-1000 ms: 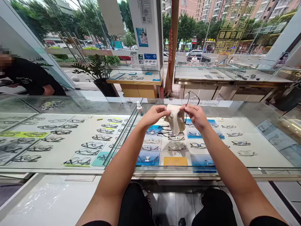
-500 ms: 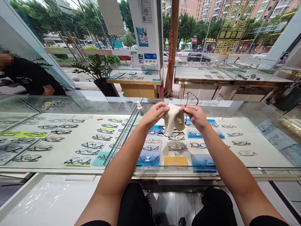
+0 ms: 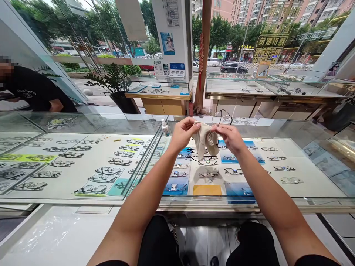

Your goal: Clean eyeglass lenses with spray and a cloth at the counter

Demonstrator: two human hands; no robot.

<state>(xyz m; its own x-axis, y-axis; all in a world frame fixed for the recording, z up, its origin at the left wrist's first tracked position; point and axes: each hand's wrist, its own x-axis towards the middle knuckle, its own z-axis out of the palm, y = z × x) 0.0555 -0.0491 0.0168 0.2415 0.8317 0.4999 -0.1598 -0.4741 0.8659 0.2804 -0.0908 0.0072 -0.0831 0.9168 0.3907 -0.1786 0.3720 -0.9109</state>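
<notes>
My left hand [image 3: 183,133] pinches the top corner of a beige cleaning cloth [image 3: 204,141] that hangs down between both hands. My right hand [image 3: 229,137] is closed on a pair of thin black-framed glasses [image 3: 221,117], whose lens rim sticks up above its fingers; the cloth's other edge lies against that hand and the frame. Both hands hover above the glass top of a display counter [image 3: 277,201]. Part of the glasses is hidden behind the cloth and fingers.
A small white spray bottle [image 3: 165,128] stands on the counter just left of my left hand. Rows of glasses [image 3: 111,170] lie inside the cases. A person in black [image 3: 36,94] leans at the far left. More counters [image 3: 161,96] and a potted plant [image 3: 118,83] stand behind.
Both hands have risen slightly and drawn closer. The cloth is bunched narrower now and hangs more gathered against the glasses.
</notes>
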